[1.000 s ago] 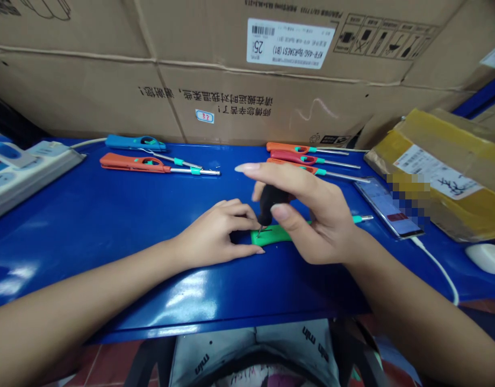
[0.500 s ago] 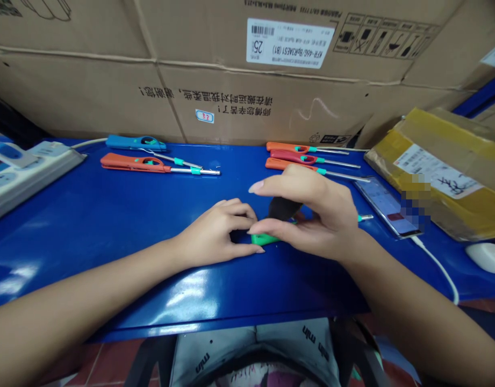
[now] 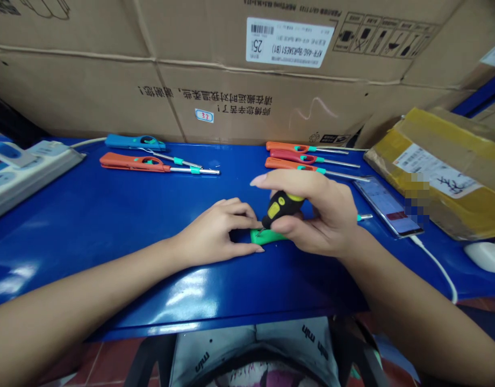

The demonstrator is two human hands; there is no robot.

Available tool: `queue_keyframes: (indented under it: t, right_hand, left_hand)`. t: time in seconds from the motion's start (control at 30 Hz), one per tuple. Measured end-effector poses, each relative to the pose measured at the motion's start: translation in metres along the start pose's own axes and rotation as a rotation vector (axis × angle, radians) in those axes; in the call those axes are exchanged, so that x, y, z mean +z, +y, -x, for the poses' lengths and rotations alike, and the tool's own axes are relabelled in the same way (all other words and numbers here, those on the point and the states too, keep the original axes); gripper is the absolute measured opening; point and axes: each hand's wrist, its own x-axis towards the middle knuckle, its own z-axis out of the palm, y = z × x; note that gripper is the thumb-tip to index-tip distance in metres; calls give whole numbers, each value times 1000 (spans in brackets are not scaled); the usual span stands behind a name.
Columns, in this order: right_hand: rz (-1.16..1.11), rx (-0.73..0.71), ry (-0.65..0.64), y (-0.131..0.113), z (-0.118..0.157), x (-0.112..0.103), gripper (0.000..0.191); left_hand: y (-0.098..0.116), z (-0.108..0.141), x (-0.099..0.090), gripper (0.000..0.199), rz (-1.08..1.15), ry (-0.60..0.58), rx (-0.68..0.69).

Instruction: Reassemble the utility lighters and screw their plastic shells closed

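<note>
The green lighter point(image 3: 267, 237) is lying on the blue table point(image 3: 150, 207) between the two hands, its handle end showing by the left hand point(image 3: 215, 234) and its rod tip point(image 3: 366, 216) peeking out past the right hand point(image 3: 330, 217). The driver point(image 3: 278, 208) is leaning, its handle slanting up and rightward, its tip meeting the lighter near the handle end. Doing this well is probably calling for pressing straight down the shaft while turning, and for standing the driver more upright if the slant is making the tip slip. Bracing matters too, since a slipping tip could be skating towards the left fingers.

The left hand is gripping narrowly, its thumb lying on the near side and its fingers bending round the far side, its forearm reaching in low from the left. The right hand is holding the driver between thumb and fingers, its index finger arching clear above the handle, its forearm slanting in from the lower right
</note>
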Motion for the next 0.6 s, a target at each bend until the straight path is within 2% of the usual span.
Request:
queue_keyframes:
  t: [0.13, 0.27, 0.37, 0.5, 0.6]
  right_hand:
    - [-24, 74, -65, -6, -3, -2, 38]
    - [98, 27, 15, -4, -1, -1, 33]
    - [114, -27, 8, -1, -2, -2, 35]
    - [2, 6, -39, -6, -4, -3, 38]
    - [35, 37, 16, -6, -3, 0, 28]
  left_hand:
    - [0, 0, 1, 32, -2, 12, 20]
    - [0, 0, 1, 31, 11, -7, -8]
    - [0, 0, 0, 32, 6, -12, -16]
    - [2, 0, -1, 31, 17, -7, -5]
    - [2, -1, 0, 30, 29, 0, -10]
